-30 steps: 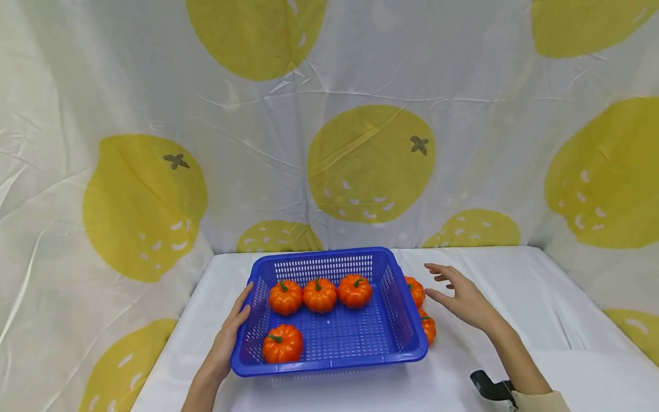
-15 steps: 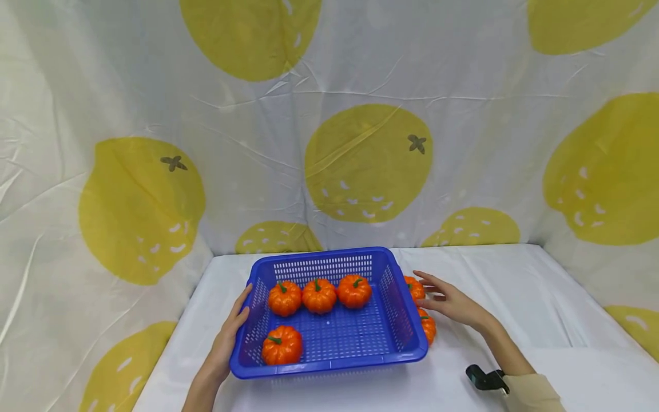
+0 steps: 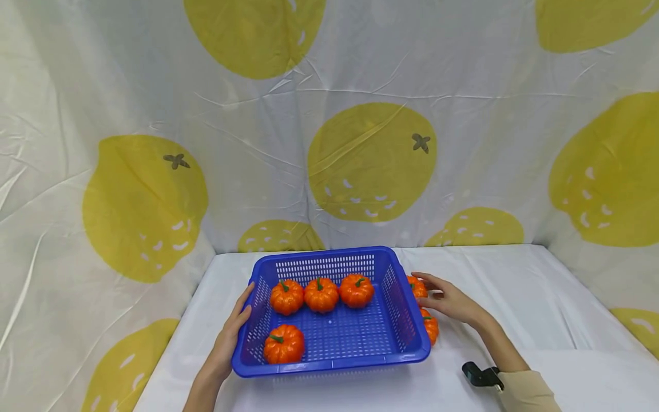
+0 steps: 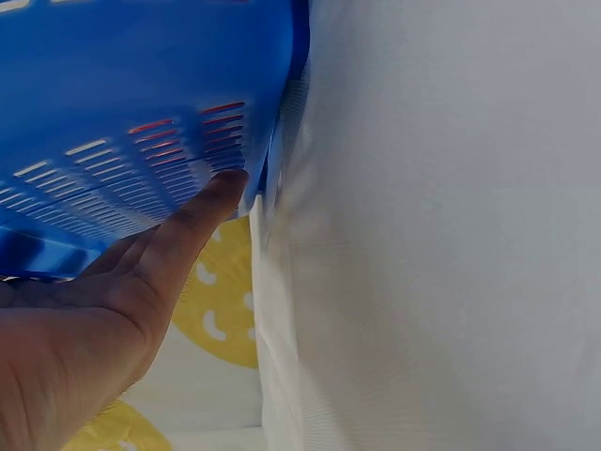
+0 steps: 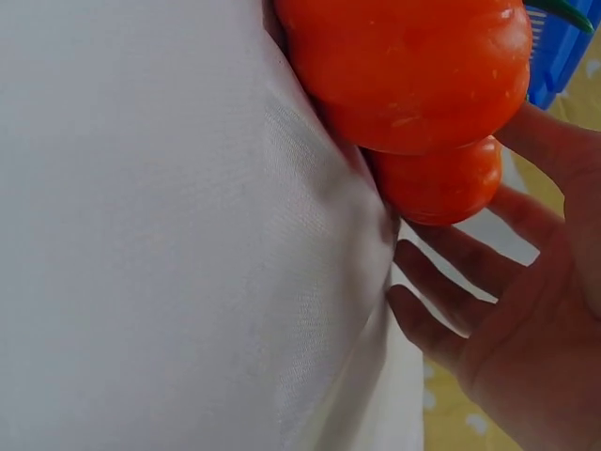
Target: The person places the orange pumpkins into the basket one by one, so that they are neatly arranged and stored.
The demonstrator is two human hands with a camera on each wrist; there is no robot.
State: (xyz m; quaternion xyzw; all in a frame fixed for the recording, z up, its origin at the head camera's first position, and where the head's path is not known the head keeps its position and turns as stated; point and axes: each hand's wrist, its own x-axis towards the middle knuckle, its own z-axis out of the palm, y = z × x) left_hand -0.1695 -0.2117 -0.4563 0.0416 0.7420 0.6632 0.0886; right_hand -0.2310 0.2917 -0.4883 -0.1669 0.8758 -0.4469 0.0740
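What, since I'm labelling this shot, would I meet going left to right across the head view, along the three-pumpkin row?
Left hand, row's left pumpkin, middle pumpkin, right pumpkin, basket's right wall, right hand.

I logged a blue rectangular slotted basket (image 3: 355, 363) as smooth moulded plastic, its rim faintly shiny. The orange ribbed pumpkin-shaped pieces (image 3: 321, 296) looked glossy and plastic-like; I noted bright highlights on their skins. The white table cloth (image 3: 494, 286) read matt, with a fine weave in the right wrist view. The white lemon-printed hanging sheet (image 3: 473, 166) showed wrinkled cloth with slight sheen; the beige fabric sleeve (image 3: 529, 391) looked matt, the black bent fitting (image 3: 480, 375) smooth.
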